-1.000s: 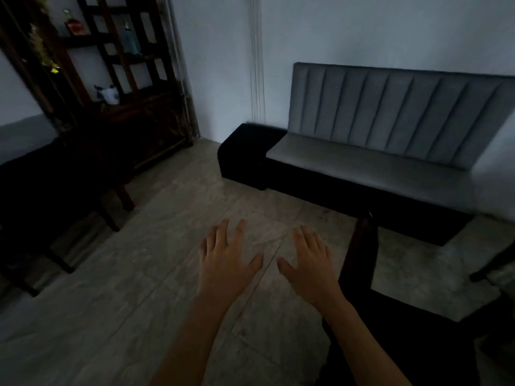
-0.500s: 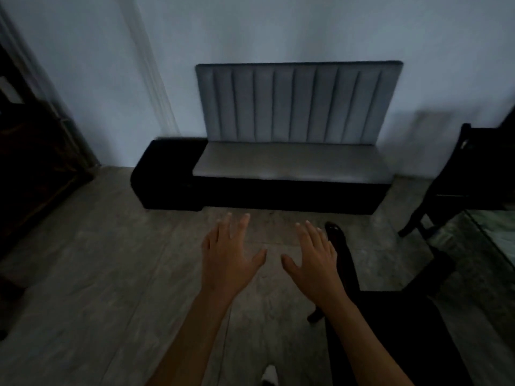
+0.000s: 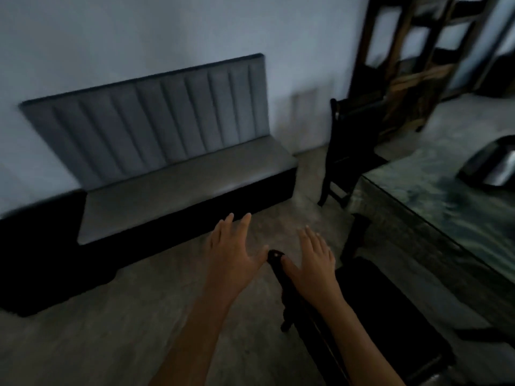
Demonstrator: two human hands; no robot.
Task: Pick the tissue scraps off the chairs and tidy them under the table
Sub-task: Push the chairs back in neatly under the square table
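Two empty hands, left (image 3: 234, 254) and right (image 3: 313, 261), fingers spread wide, as your view swings right: chair (image 3: 390, 310) and surface (image 3: 434, 201) appear; no scraps visible yet.

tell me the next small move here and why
Probably take hold of the near chair back with the right hand, which hovers open just above it. Both hands are empty, the left hand open over the floor, and no tissue scraps show on its dark seat.
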